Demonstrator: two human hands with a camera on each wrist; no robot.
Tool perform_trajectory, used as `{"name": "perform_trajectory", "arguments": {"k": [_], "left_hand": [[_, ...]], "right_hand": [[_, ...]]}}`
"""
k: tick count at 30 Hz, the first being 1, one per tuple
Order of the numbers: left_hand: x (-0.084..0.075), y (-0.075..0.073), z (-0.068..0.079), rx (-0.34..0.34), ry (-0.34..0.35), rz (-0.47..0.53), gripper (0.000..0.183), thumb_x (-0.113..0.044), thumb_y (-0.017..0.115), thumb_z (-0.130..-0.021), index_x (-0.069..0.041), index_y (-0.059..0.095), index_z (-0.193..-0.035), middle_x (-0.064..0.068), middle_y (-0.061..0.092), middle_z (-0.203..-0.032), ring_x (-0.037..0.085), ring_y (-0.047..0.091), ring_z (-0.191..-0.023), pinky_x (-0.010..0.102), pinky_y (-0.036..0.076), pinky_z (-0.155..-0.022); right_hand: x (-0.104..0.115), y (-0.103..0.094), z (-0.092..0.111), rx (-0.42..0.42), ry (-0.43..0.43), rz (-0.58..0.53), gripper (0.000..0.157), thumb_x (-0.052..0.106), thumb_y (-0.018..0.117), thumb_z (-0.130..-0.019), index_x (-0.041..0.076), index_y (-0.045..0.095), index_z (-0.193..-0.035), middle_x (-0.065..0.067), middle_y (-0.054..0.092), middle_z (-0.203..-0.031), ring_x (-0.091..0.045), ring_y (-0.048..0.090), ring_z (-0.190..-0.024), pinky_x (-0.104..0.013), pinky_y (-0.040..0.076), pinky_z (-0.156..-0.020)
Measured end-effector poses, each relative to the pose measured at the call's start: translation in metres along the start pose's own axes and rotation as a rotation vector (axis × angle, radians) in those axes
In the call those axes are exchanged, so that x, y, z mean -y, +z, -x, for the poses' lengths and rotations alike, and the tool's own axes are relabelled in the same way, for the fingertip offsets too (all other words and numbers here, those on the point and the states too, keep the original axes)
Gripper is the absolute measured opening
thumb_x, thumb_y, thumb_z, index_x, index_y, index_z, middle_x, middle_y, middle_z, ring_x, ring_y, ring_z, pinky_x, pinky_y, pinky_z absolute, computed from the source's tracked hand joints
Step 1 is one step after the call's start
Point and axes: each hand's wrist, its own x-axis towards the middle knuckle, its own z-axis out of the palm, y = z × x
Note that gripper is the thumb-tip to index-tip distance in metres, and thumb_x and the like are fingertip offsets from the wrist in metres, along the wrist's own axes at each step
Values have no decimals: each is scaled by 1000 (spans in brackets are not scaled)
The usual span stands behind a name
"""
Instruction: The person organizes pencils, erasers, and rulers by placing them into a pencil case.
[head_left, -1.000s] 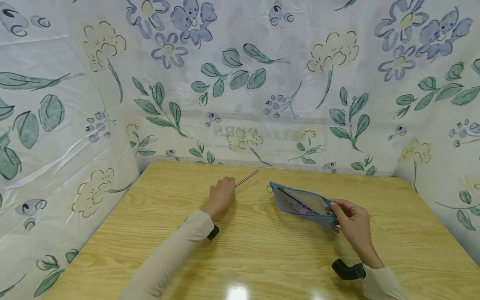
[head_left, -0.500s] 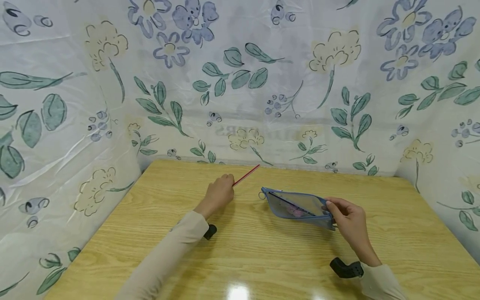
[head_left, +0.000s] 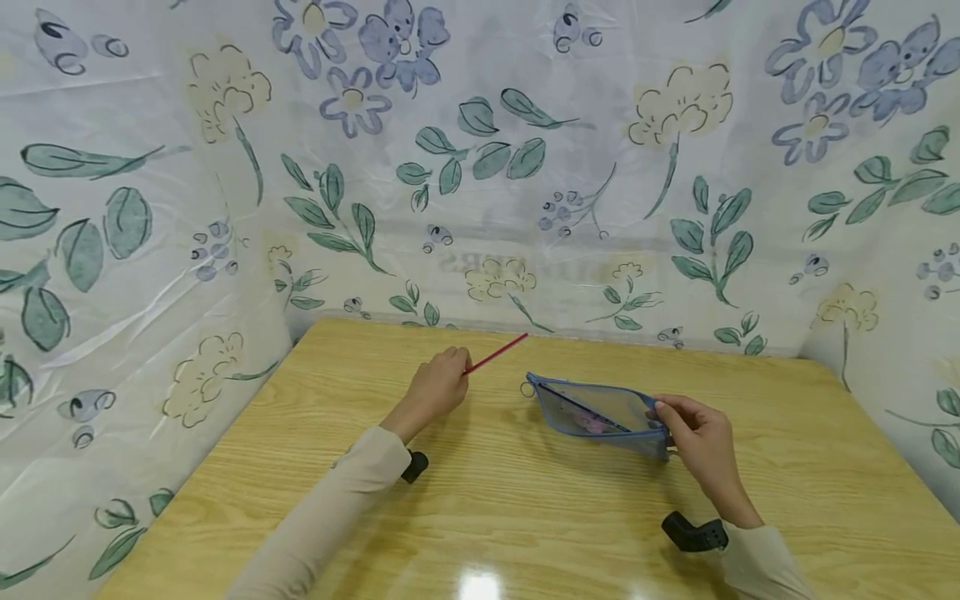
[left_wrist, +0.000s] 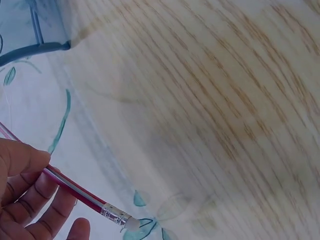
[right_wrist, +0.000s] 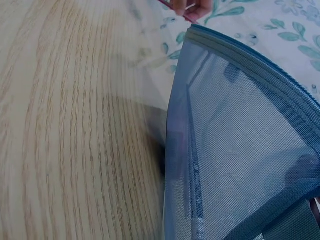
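My left hand point(head_left: 437, 385) pinches a red pencil point(head_left: 498, 352) between thumb and fingers, above the table left of centre. In the left wrist view, the pencil's metal band and white eraser point(left_wrist: 131, 223) stick out past the fingers. To the right, my right hand point(head_left: 701, 432) grips one end of a blue mesh zip pouch point(head_left: 596, 433), thumb on its edge. The pouch's mouth gapes, and its far end points towards the pencil, apart from it. Inside lie a dark pencil point(right_wrist: 195, 170) and something pink point(head_left: 591, 422), its kind unclear.
A wooden table point(head_left: 480, 508) lies under both hands. Floral cloth point(head_left: 480, 208) hangs behind it and along both sides. Each wrist carries a black camera mount point(head_left: 693, 533).
The pouch has shifted left, towards the red pencil, in my right hand's grip. My left hand has drawn back slightly left, still holding the pencil. The head view has turned a little.
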Motion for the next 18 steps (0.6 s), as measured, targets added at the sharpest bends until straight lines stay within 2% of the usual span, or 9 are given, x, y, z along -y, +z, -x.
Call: {"name": "perform_trajectory", "arguments": {"k": [9, 18], "left_hand": [[0, -7, 4, -81, 96, 28, 8, 2, 63, -86, -3, 59, -91, 4, 54, -77, 19, 54, -65, 32, 45, -52], [-4, -12, 4, -120, 157, -21, 9, -1, 66, -84, -4, 60, -89, 4, 55, -76, 18, 53, -63, 32, 43, -51]], "right_hand": [[-3, 2, -4, 2, 19, -17, 22, 12, 59, -98, -4, 70, -107, -12, 72, -87, -5, 66, -72, -26, 54, -54], [-1, 2, -4, 15, 50, -17, 24, 14, 58, -99, -5, 69, -109, -16, 71, -89, -6, 65, -74, -27, 54, -55]]}}
